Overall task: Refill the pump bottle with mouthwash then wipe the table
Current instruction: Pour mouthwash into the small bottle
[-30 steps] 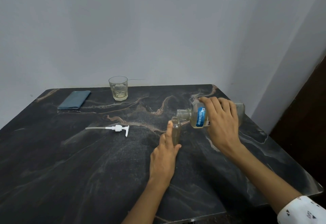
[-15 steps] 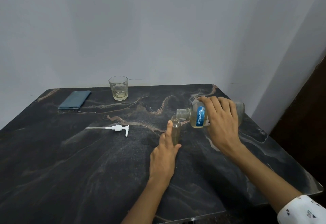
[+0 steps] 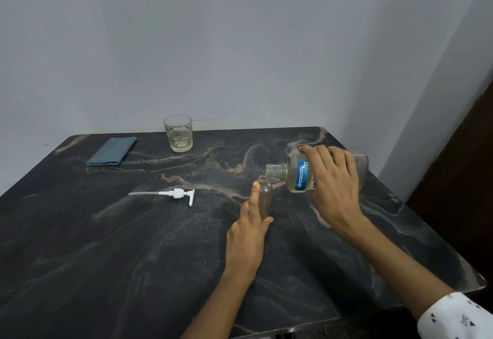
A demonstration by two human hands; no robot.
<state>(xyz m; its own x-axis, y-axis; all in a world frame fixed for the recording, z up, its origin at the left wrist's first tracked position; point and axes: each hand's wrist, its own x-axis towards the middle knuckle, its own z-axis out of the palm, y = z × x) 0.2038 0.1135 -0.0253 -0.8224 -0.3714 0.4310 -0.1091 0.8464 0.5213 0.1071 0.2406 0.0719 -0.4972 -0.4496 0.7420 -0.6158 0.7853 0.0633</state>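
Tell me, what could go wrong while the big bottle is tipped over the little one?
Mouthwash might spill: the mouthwash bottle has a wide mouth, while the small pump bottle has a narrow neck, so liquid could run onto the table. The little bottle might tip, since the left hand steadies it only from one side. The right hand holds the big bottle nearly flat, so it could gush out quickly.

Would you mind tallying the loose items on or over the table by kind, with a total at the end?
Bottles: 2, the small pump bottle held by the left hand and the mouthwash bottle tipped by the right hand
Pump heads: 1, the white pump
Glasses: 1, the glass
Cloths: 1, the blue cloth
Total: 5
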